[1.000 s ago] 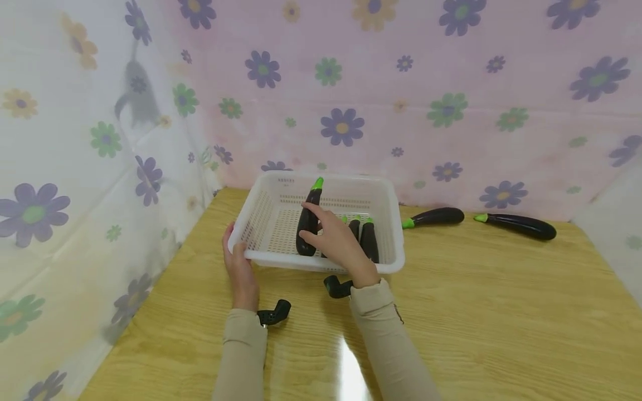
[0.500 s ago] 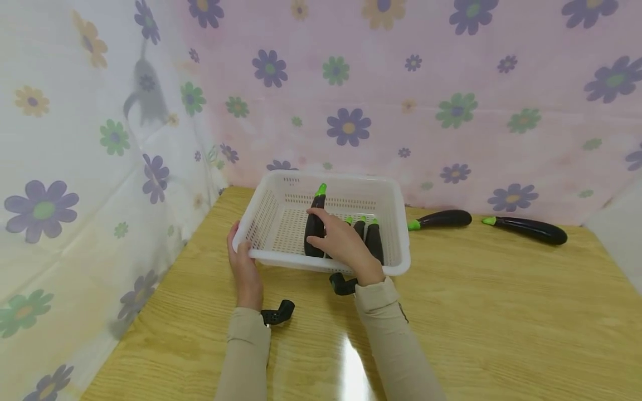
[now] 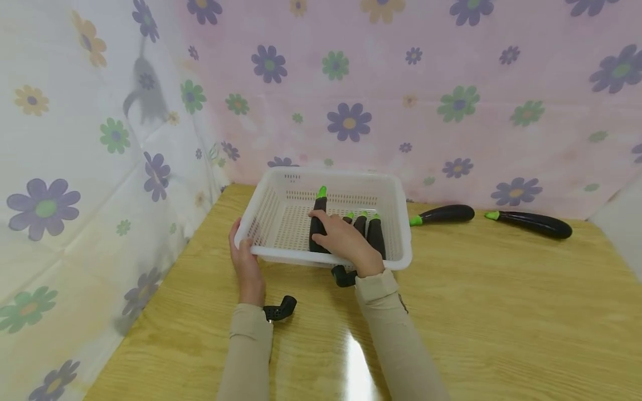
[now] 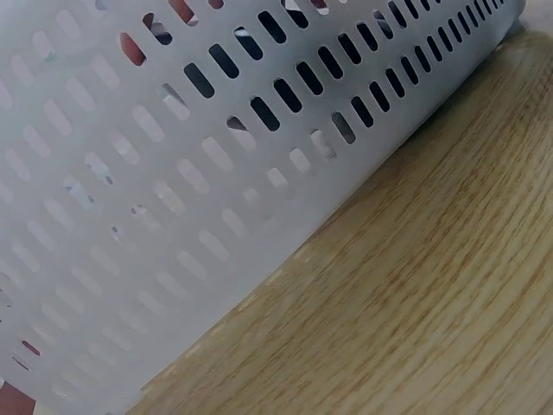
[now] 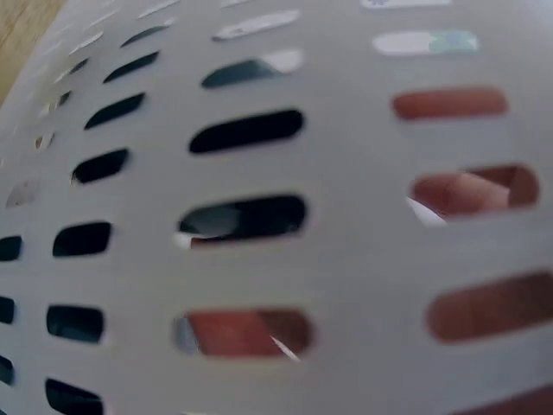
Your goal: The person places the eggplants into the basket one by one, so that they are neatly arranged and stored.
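Observation:
A white slotted plastic basket (image 3: 281,255) stands on the wooden table. My left hand (image 3: 247,267) grips its front left corner, thumb over the rim and fingers on the outer side. Inside the basket, my right hand (image 3: 346,239) holds a dark eggplant (image 3: 318,220) with a green stem, thumb and fingers on either side of it. Several more eggplants (image 3: 376,239) lie side by side at the basket's right, partly hidden by that hand. Both wrist views are filled by the basket's slotted wall (image 4: 173,190); dark skin and fingers show through the slots (image 5: 246,216) in the right one.
Two eggplants lie on the table right of the basket: one eggplant (image 3: 446,214) close to it, another eggplant (image 3: 536,224) farther right. Flower-patterned cloth (image 3: 381,94) hangs behind and at the left. Black wrist cameras (image 3: 282,309) stick out from both wrists.
The right hand has lowered the eggplant farther into the basket, beside the others. The left hand keeps its grip on the corner. The head view has shifted slightly.

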Motion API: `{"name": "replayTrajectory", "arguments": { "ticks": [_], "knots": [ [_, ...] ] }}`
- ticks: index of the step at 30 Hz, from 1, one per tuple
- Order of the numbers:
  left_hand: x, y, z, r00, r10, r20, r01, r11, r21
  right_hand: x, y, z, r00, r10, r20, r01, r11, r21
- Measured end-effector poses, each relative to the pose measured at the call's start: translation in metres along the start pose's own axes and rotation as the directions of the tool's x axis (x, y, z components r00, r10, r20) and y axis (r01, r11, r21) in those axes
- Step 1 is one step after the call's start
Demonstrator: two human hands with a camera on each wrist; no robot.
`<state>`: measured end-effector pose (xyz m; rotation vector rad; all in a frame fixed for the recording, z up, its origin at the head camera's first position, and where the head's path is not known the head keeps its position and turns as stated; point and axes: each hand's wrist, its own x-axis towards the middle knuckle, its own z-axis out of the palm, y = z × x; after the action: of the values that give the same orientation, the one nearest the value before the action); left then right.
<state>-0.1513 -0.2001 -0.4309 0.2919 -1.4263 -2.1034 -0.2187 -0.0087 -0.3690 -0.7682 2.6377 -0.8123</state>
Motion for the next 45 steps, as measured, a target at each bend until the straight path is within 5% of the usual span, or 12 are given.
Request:
{"name": "replayTrajectory", "arguments": {
  "ticks": [14, 21, 38, 45],
  "knots": [
    [0.001, 0.002, 0.002, 1.0, -0.004, -0.004, 0.004, 1.0, -0.005, 0.001, -0.004, -0.002, 0.994, 0.079, 0.073, -0.068, 0.987, -0.143],
    [0.002, 0.003, 0.004, 1.0, -0.002, -0.009, 0.002, 1.0, -0.003, 0.0, -0.004, -0.003, 0.995, 0.096, 0.042, -0.087, 0.979, -0.185],
    [-0.001, 0.004, 0.004, 0.999, -0.023, -0.027, 0.023, 1.0, 0.002, -0.003, -0.004, -0.002, 0.968, 0.2, 0.151, -0.17, 0.966, -0.194],
    [-0.008, 0.014, 0.007, 1.0, -0.018, 0.006, 0.018, 1.0, 0.023, -0.004, -0.001, 0.002, 0.973, 0.189, 0.136, -0.159, 0.966, -0.203]
  ]
}}
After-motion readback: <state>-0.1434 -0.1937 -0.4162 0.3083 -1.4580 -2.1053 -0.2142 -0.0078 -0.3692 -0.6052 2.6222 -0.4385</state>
